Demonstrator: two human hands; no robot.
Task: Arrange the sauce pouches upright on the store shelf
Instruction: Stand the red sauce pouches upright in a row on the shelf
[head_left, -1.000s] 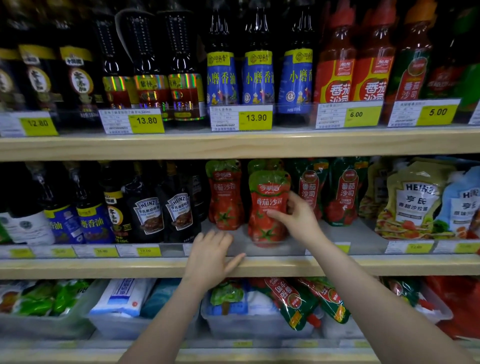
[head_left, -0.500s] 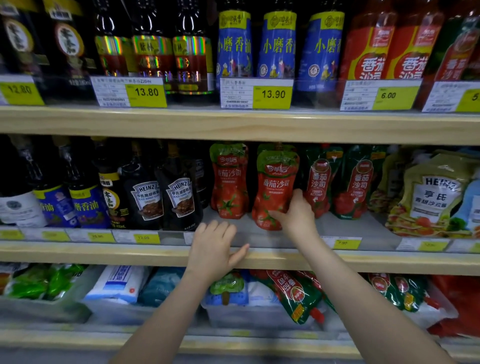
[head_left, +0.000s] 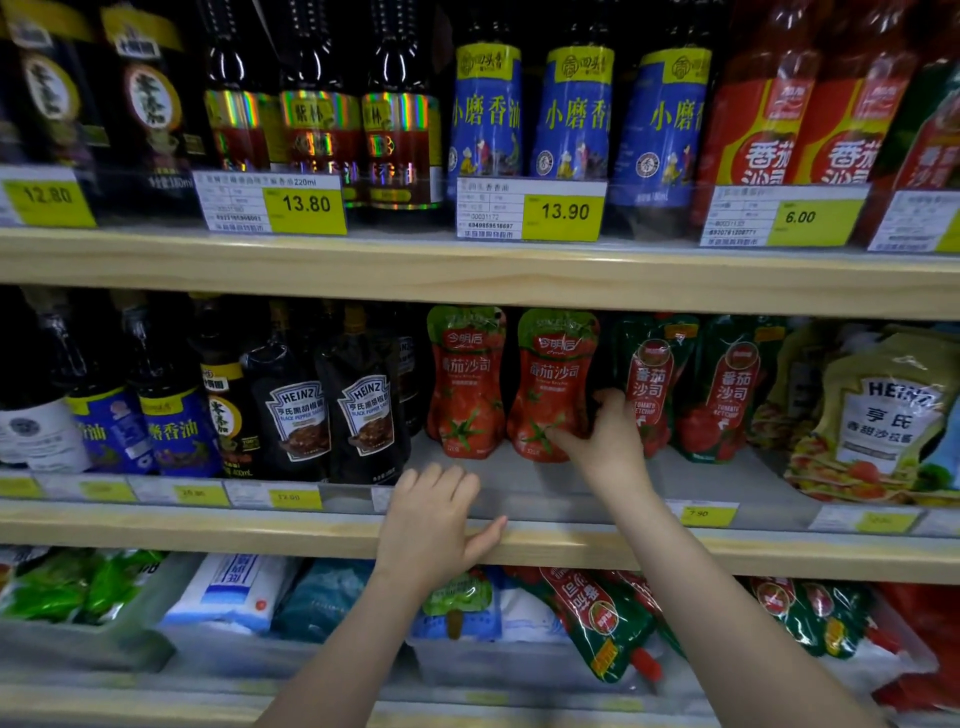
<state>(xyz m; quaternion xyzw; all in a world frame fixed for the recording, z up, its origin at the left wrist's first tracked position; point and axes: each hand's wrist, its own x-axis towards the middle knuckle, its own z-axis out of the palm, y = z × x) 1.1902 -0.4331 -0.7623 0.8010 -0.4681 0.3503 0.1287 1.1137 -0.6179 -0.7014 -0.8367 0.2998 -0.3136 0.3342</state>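
Note:
Two red tomato sauce pouches stand upright side by side on the middle shelf (head_left: 545, 543). My right hand (head_left: 602, 441) grips the lower right side of the right pouch (head_left: 553, 384), thumb across its front. The left pouch (head_left: 465, 384) stands free beside it. My left hand (head_left: 436, 519) rests flat on the shelf's front edge, fingers spread, holding nothing. Two green-topped ketchup pouches (head_left: 691, 389) stand just right of my right hand.
Dark Heinz bottles (head_left: 332, 410) and oil bottles fill the shelf's left part. Heinz salad dressing pouches (head_left: 872, 415) lean at the right. Bottles line the upper shelf (head_left: 467, 270). Bins below hold lying pouches (head_left: 597, 618).
The right pouch has been pushed back and now stands level with the left one. My right hand slid lower on it. The camera has moved closer to the shelf.

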